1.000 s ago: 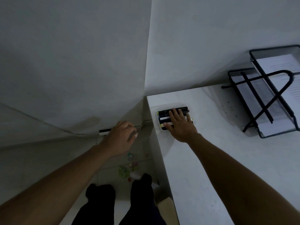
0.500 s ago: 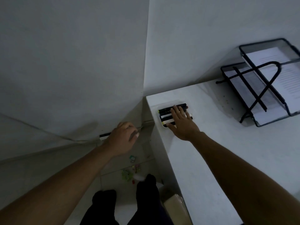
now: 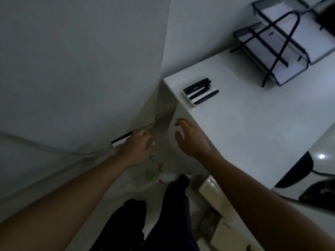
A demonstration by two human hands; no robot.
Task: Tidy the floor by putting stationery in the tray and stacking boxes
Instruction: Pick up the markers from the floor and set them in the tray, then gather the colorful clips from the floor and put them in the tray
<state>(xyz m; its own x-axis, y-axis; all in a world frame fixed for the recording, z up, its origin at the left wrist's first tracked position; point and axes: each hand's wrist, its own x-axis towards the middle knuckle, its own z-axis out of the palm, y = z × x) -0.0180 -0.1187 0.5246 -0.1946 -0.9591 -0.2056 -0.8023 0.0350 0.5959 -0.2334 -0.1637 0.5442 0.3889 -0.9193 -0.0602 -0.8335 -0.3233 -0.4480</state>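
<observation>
A small white tray (image 3: 188, 103) on the white desk's far left corner holds several black markers (image 3: 199, 90). My right hand (image 3: 192, 137) hovers off the desk's left edge, fingers spread, holding nothing. My left hand (image 3: 136, 148) is lower, over the floor near the wall, closed on a black and white marker (image 3: 121, 138) that sticks out to the left. Small coloured clips (image 3: 155, 166) lie scattered on the floor below my hands. A pale box (image 3: 211, 191) stands on the floor beside the desk.
A black wire paper tray (image 3: 273, 48) with sheets sits at the desk's back right. A white rounded object (image 3: 319, 171) with a dark cable lies at the right edge. My dark-clad legs (image 3: 163, 214) stand in the narrow gap between wall and desk.
My right hand left the markers in the tray and drew back off the desk's edge, opening. The left hand stayed by the wall with its marker. The view tilted.
</observation>
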